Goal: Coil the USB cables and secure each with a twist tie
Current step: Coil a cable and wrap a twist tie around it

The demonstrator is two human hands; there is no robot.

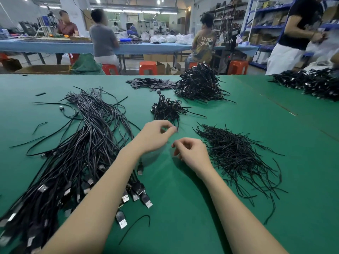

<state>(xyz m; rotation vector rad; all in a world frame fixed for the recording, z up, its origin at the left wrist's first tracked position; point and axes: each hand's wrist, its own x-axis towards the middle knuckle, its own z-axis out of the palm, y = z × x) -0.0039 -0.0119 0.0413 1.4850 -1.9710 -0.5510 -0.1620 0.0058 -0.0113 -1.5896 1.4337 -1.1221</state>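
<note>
Your left hand (156, 136) pinches tie end by small coiled pile (167, 109). Your right hand (190, 153) loosely curled, holding nothing; ties (236, 153) just right, cables (88, 143) left.

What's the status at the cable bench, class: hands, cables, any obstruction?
Left hand pinching a strand at the small coiled pile. Right hand loosely curled, empty. Uncoiled USB cables left, twist ties right. Nothing in the way.

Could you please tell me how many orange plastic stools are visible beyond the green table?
5 at least: one stool at the far left edge, one beneath the blue table, one under the seated person in grey, one centre, one right. Another may be hidden behind the tied cable heap.
</note>
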